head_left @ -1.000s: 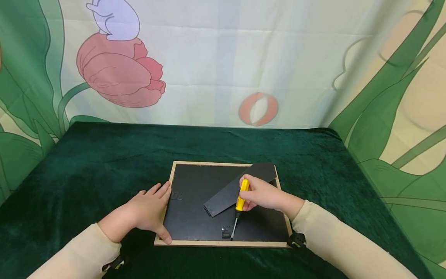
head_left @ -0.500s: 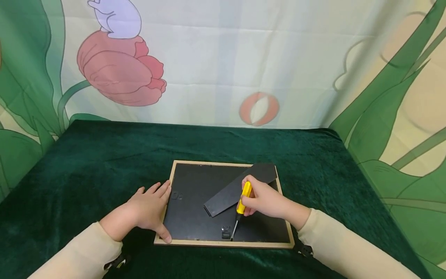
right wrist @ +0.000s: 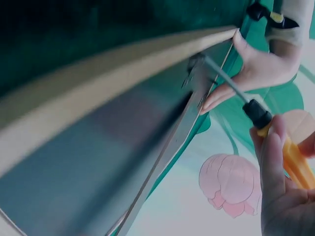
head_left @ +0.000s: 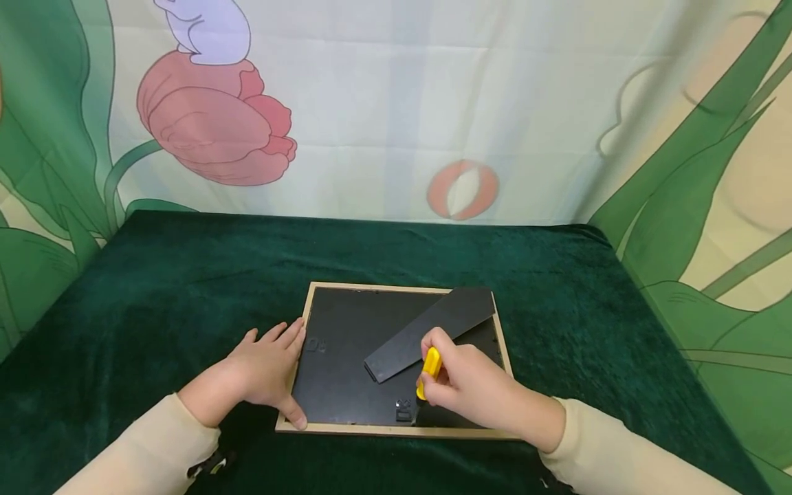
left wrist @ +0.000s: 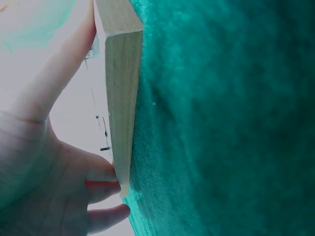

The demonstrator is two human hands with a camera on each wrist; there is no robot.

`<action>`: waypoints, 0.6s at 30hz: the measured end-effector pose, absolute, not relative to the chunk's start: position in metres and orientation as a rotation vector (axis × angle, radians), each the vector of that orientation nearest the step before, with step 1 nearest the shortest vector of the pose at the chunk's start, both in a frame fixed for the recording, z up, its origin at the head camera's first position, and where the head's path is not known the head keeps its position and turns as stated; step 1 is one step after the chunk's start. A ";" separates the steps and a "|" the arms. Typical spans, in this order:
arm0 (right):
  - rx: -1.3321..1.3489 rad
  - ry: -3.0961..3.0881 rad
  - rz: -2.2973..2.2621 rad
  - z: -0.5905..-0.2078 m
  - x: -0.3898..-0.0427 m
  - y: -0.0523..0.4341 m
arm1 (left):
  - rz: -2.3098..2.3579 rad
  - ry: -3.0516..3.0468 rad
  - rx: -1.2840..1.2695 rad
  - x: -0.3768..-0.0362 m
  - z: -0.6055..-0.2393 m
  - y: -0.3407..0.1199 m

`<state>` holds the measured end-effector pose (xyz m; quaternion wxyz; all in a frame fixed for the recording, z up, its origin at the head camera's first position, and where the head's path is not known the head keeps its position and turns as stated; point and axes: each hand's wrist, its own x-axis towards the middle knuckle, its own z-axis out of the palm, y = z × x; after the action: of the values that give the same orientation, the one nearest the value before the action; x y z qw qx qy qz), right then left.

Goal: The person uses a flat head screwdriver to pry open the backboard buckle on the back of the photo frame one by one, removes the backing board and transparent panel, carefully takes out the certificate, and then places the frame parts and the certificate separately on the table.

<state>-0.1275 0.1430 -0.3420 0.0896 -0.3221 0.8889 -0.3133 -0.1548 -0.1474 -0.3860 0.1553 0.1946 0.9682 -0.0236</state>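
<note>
The picture frame (head_left: 396,361) is lying face down on the green velvet tablecloth (head_left: 185,289), its black backing board up and its light wooden border showing all round.

At the frame's left edge, the left hand (head_left: 262,375) is resting flat with its fingers spread and relaxed, thumb lying along the near-left corner, steadying the frame rather than gripping it; the left wrist view shows fingers (left wrist: 106,189) pressing against the wooden edge (left wrist: 120,98).

Near the middle of the backing, the black easel stand (head_left: 430,333) is lying slantwise from the frame's far-right corner toward its centre, apparently still attached.

Just right of the frame's near-middle, the right hand (head_left: 470,385) is curling its fingers round the yellow-handled screwdriver (head_left: 428,371), holding it nearly upright. Its shaft (right wrist: 226,81) is pointing down at the small metal tab (head_left: 403,410) beside the frame's near edge; the right wrist view shows the tip at that tab (right wrist: 194,69).

Judging from this, the work is at an early to middle stage: the tab is being worked with the tool, and the backing is still sitting in the frame, not yet lifted out.
</note>
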 end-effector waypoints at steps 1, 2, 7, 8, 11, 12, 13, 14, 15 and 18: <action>-0.967 2.664 -0.926 -0.342 -0.125 0.143 | -0.066 2.772 0.557 -0.155 -0.386 -0.148; -0.979 2.687 -0.920 -0.342 -0.122 0.144 | -0.064 2.771 0.556 -0.155 -0.386 -0.148; -1.082 2.742 -0.952 -0.345 -0.107 0.147 | -0.054 2.761 0.548 -0.154 -0.384 -0.148; -1.108 2.748 -0.950 -0.346 -0.103 0.147 | -0.053 2.759 0.545 -0.154 -0.384 -0.148; -1.149 2.756 -0.933 -0.347 -0.093 0.148 | -0.056 2.752 0.541 -0.154 -0.384 -0.148; -1.158 2.763 -0.920 -0.347 -0.090 0.148 | -0.062 2.752 0.539 -0.154 -0.384 -0.148; -1.168 2.769 -0.913 -0.348 -0.088 0.149 | -0.068 2.752 0.541 -0.154 -0.385 -0.148; -1.180 2.775 -0.909 -0.349 -0.086 0.149 | -0.072 2.753 0.542 -0.154 -0.385 -0.148; -1.192 2.778 -0.912 -0.349 -0.085 0.149 | -0.073 2.754 0.542 -0.155 -0.385 -0.148; -1.256 2.788 -0.919 -0.352 -0.081 0.149 | -0.067 2.754 0.540 -0.154 -0.385 -0.148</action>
<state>-0.0807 0.1489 -0.3518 -0.0255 -0.3932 0.8729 -0.2877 -0.1541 -0.1476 -0.3852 0.1666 0.1897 0.9673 -0.0237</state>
